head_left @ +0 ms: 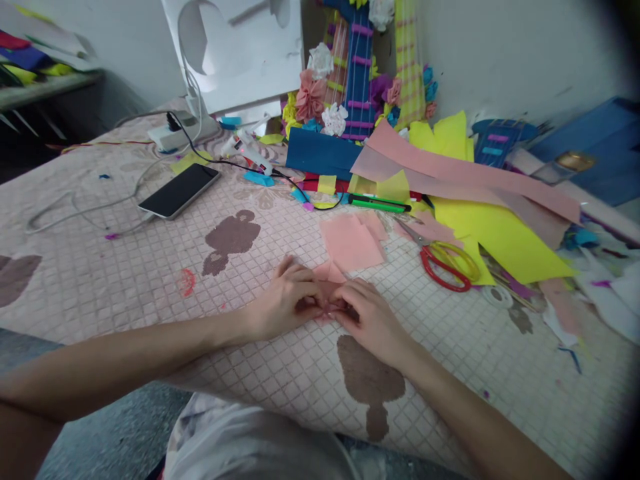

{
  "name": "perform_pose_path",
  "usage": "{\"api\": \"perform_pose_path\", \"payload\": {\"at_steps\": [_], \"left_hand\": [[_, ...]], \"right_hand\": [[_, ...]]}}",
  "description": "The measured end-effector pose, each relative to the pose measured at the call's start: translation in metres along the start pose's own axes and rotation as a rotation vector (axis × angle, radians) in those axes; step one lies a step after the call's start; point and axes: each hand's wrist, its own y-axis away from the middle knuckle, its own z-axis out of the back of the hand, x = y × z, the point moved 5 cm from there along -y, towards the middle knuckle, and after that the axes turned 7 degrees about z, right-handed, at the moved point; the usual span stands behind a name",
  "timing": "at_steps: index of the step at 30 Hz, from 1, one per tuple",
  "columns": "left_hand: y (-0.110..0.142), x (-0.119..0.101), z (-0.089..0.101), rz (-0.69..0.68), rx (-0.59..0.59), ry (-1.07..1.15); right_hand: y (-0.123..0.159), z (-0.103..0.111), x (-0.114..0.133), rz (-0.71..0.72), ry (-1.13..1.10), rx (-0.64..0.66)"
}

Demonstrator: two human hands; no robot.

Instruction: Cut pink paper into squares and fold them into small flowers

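Head view: both hands are close together over the near part of the table, their fingertips almost meeting. The left hand (295, 293) and the right hand (373, 313) pinch a small piece of pink paper (327, 309) between thumbs and fingers; its exact shape is partly hidden by the fingers. More pink paper shows just behind it, between the hands, though I cannot tell whether it is the same piece. Beyond the fingertips, a few pink squares (351, 243) lie overlapping on the patterned tablecloth (280, 380).

To the right of the squares are scissors (425, 248) with one red and one yellow handle, and behind the squares lies a green cutter (380, 203). A roll of tape (497, 297) lies near the scissors, beside yellow sheets (505, 233). Long pink strips (465, 170) stretch over the yellow paper toward the right edge, and a blue sheet (325, 153) is at their left end.

On the left, a phone (180, 191) lies face up with a cable at its near end. Behind it are a power strip (177, 133) and a white glue gun (253, 155). At the back, a blue paper guitar (359, 73) and a yellow guitar (409, 73) stand near the wall, with paper flowers (310, 98) around them. A white panel (245, 60) leans to their left.
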Motion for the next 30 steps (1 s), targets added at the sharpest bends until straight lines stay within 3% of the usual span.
{"api": "perform_pose_path", "payload": {"at_steps": [19,30], "left_hand": [[0.0050,-0.0008,-0.0001,-0.025,0.097,-0.068],[0.0039,-0.0013,-0.0006,-0.014,0.065,-0.080]], "right_hand": [[-0.0001,-0.0005,0.0054,-0.024,0.033,0.047],[0.0022,-0.0047,-0.0013,-0.053,0.018,-0.001]]}}
